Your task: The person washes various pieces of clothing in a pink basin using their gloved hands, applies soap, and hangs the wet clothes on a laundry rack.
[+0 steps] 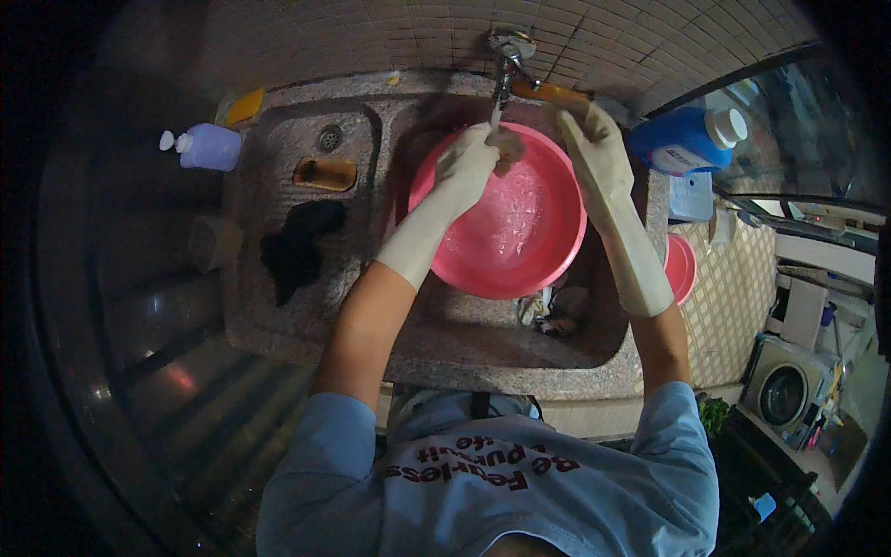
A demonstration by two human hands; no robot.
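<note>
Both hands wear long off-white rubber gloves. My left hand (468, 159) grips a small wet greyish-brown cloth (511, 149) under the running stream of a chrome tap (504, 82). Below it, a pink plastic basin (487, 287) stands in the right bowl of a speckled stone sink (480, 379), with shallow sudsy water inside. My right hand (600, 150) is raised beyond the basin's right rim, close to the tap. Its fingertips are blurred and appear apart, with nothing visible in them. Crumpled cloths (557, 310) lie on the bowl floor, partly under the basin.
On the left drainer lie a black cloth (299, 244) and a wooden brush (325, 174). A purple pump bottle (211, 147) stands at the left edge, near a yellow bar (246, 106). A blue detergent bottle (675, 139) stands right of my right hand. A tiled wall (431, 42) rises behind.
</note>
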